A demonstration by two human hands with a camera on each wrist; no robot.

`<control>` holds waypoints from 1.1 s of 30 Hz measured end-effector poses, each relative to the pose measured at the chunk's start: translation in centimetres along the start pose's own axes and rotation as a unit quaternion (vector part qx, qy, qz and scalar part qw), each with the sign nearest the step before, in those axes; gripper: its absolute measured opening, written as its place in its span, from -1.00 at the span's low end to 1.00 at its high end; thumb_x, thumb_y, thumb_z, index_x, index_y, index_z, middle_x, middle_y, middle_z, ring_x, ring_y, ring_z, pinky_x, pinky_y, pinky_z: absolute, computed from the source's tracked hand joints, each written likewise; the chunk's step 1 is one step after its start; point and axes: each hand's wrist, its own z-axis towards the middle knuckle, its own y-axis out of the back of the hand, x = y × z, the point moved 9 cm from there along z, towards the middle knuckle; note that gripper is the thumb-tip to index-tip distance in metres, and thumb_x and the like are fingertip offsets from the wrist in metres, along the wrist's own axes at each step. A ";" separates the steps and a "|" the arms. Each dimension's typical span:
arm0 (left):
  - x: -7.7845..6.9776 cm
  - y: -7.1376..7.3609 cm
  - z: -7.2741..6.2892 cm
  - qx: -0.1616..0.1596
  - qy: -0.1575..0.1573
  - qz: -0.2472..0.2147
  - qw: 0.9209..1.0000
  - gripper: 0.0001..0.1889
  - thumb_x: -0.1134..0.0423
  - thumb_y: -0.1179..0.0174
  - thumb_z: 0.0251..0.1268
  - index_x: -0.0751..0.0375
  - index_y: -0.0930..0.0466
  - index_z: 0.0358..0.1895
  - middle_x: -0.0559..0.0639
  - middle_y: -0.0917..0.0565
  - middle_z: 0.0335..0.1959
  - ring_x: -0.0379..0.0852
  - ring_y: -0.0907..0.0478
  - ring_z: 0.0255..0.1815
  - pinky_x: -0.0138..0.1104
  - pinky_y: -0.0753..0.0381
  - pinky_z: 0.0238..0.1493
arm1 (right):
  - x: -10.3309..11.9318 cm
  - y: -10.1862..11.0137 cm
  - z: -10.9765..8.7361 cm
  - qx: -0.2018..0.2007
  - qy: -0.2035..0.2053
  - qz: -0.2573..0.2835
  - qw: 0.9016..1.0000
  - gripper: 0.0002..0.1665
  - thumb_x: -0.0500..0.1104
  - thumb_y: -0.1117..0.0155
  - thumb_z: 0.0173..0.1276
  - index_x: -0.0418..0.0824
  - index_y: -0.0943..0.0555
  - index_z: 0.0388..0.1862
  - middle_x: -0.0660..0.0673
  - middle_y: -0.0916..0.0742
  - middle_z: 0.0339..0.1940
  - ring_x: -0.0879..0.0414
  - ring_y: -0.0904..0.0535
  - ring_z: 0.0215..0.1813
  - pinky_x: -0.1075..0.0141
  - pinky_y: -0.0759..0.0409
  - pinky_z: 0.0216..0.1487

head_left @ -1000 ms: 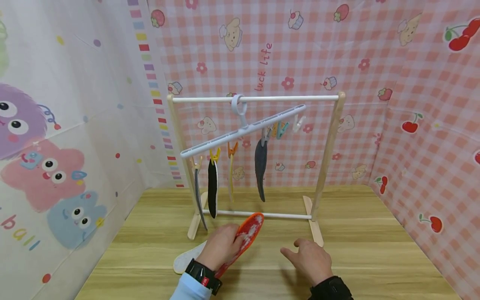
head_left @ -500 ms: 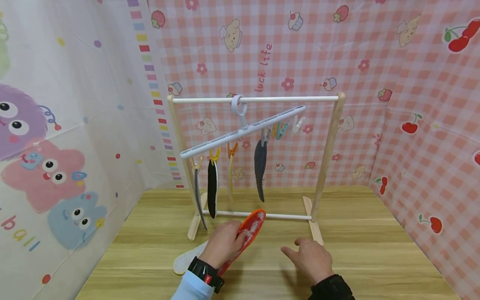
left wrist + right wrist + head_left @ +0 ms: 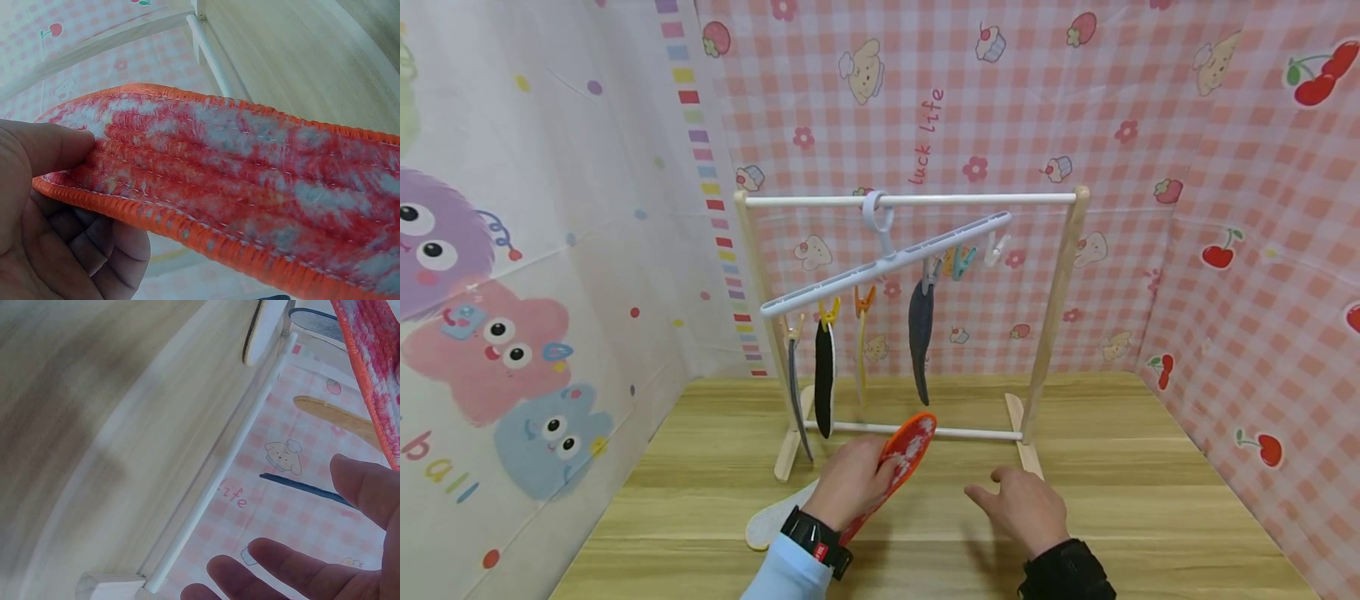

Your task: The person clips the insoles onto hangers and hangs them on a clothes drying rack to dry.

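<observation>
My left hand [image 3: 848, 482] grips a red and white fuzzy insole [image 3: 206, 169] with orange stitched edging. In the left wrist view the thumb presses its face while the fingers curl behind it. My right hand [image 3: 1024, 507] hovers over the table on the right, fingers relaxed and apart, holding nothing. Behind both hands a pale hanger [image 3: 887, 263] hangs tilted from the rack's top bar [image 3: 985, 199]. Clipped to it are a thin grey insole [image 3: 797, 400], a black insole [image 3: 824, 379], a yellowish one [image 3: 862, 358] and a dark grey one [image 3: 921, 342].
A light grey insole [image 3: 771, 523] lies on the wooden table [image 3: 1120, 500], partly hidden by the left arm. A teal clothespin [image 3: 964, 262] and a white clothespin [image 3: 997, 248] hang at the hanger's right end. The rack's wooden foot [image 3: 1028, 450] stands just beyond the right hand.
My left hand has shifted slightly right and up with the red insole. The right hand has moved slightly up and right, its fingers still relaxed. The hanging insoles look nearly the same.
</observation>
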 end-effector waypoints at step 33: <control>-1.3 0.3 1.4 -0.008 -0.011 -0.003 1.000 -0.85 0.17 -0.23 0.35 0.11 -0.60 -0.38 -0.09 -0.61 -0.42 -0.22 -0.46 -0.49 -0.30 -0.48 -0.43 | 0.8 3.0 1.7 -0.010 0.008 -0.017 1.000 -0.31 0.26 -0.32 0.27 -0.32 -0.68 0.02 -0.36 -0.72 -0.12 -0.16 -0.66 -0.22 0.09 -0.54 -0.41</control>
